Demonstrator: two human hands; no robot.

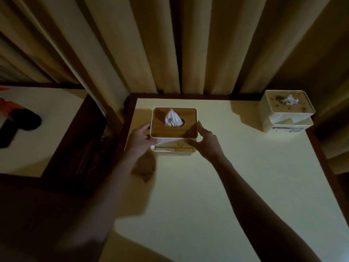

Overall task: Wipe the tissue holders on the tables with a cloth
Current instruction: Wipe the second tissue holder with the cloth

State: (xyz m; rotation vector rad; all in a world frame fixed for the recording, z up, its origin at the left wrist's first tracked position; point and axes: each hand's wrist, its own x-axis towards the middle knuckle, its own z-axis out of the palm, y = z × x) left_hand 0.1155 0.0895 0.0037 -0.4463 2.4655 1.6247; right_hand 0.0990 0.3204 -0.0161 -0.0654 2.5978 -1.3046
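**A:** What sits at the centre of the pale, smooth tabletop?

**B:** A square tissue holder with white walls, rounded corners and a flat brown wood-grain lid. A white tissue stands up in a crumpled peak through the lid's round opening. The holder sits near the far edge, left of the middle.

**A:** And the hands?

**B:** Both grip it. The left hand curls against the holder's left wall, thumb on the near face. The right hand clasps the near right corner, fingers up the right side, thumb across the front. A dull brown, crumpled cloth lies on the tabletop under the left wrist; whether the left hand has any hold of it cannot be told.

**A:** Any other container?

**B:** A second tissue holder, also square and white, stands at the far right corner, well apart from the first. Its pale lid looks speckled with brown marks, and a small white tissue tuft pokes from its top.

**A:** The surroundings?

**B:** Heavy beige curtains hang in deep vertical folds behind a dark wooden rim. To the left, a second pale table carries a dark, blurred object.
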